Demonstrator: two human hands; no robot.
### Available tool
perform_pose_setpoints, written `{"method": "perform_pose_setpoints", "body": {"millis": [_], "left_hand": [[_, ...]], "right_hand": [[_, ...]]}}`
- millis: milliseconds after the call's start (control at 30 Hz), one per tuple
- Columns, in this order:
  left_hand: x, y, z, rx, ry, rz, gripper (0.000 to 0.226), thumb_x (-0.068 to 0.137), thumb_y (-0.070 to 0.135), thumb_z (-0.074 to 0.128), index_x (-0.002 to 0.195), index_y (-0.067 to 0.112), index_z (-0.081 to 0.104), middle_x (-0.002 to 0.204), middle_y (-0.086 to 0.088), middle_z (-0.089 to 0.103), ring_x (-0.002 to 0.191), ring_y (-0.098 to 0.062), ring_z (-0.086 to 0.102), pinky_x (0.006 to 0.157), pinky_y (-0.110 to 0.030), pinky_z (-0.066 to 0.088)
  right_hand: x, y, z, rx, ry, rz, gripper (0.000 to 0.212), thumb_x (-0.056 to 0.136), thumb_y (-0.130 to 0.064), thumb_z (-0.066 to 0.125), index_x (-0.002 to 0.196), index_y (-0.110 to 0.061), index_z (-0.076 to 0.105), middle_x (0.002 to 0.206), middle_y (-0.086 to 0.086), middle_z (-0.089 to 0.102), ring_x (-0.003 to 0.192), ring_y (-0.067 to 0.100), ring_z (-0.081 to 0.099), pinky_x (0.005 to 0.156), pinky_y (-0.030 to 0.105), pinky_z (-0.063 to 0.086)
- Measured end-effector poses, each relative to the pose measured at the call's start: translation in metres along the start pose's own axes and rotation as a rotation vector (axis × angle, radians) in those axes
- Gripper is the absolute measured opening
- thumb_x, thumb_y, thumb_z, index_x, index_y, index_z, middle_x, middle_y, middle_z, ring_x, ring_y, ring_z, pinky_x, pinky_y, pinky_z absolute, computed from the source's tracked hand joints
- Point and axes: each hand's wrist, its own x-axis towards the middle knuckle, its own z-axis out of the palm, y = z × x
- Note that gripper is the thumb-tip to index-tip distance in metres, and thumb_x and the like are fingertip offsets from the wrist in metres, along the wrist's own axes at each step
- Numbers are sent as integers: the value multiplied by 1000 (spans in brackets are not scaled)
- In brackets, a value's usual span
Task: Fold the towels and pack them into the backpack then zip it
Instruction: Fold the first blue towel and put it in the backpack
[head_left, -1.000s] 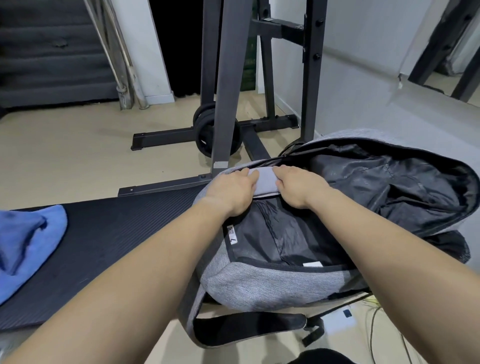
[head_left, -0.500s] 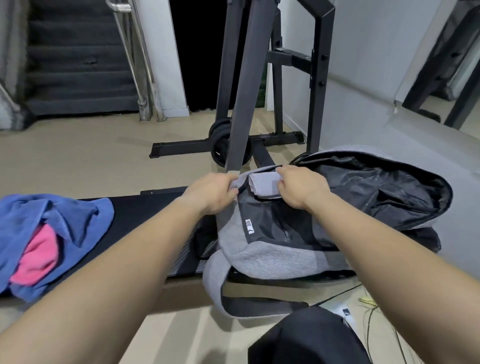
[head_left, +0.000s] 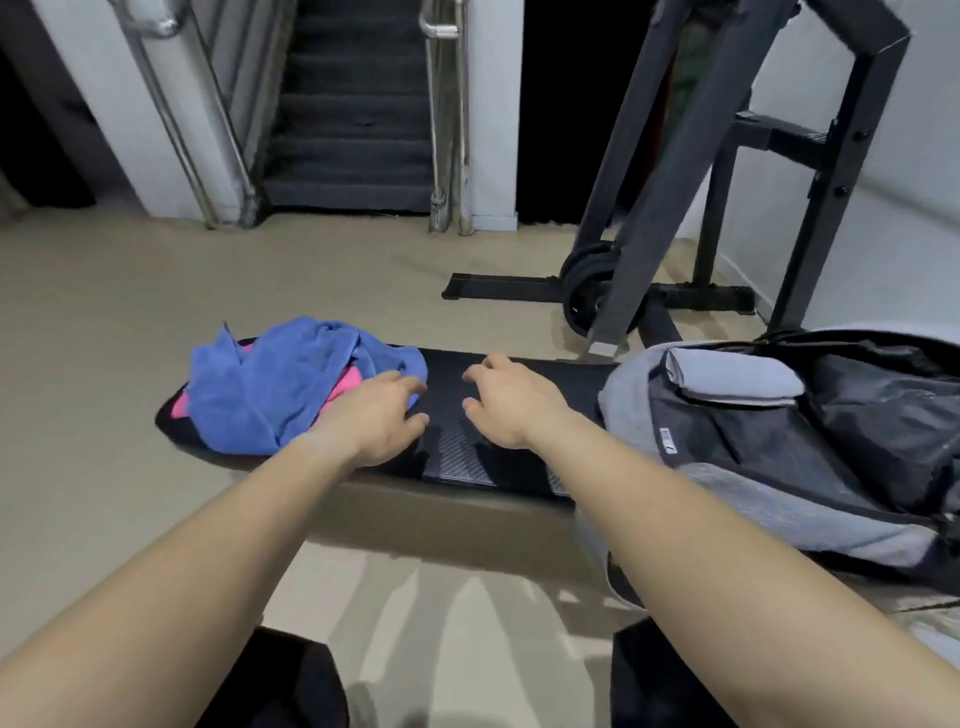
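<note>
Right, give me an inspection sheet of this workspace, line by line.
Surface: black bench pad, bare between the hands.
Job's things: blue towel crumpled over pink towel at the pad's left end; grey towel folded, lying in the open backpack at the right end; zip undone.
Clutter: nothing seen.
Hands: left hand open, fingers at the blue towel's edge, contact unclear; right hand open over the bare pad, holding nothing.
Cables: nothing seen.
Surroundings: weight rack with weight plates behind the pad; stairs beyond; beige floor.
</note>
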Motion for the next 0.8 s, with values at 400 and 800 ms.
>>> {"method": "perform_pose_setpoints", "body": {"millis": [400,800], "left_hand": [[-30,-144,16,-141,253,-336,45,88,36,62,132,30,55,129,2,52,121,-27,43,88,-40,46],[-14,-165,23,-64,214,-325,52,79,38,67,127,42,48,123,7,52,111,-25,46,93,-39,38]], "right_hand": [[97,-113,49,-56,190,-291,52,98,-26,49,148,-29,39,152,3,32,129,31,38,98,42,40],[143,-120,28,-143,270,-421,17,94,-33,62,105,-27,73,121,0,52,110,27,44,83,36,37]]}}
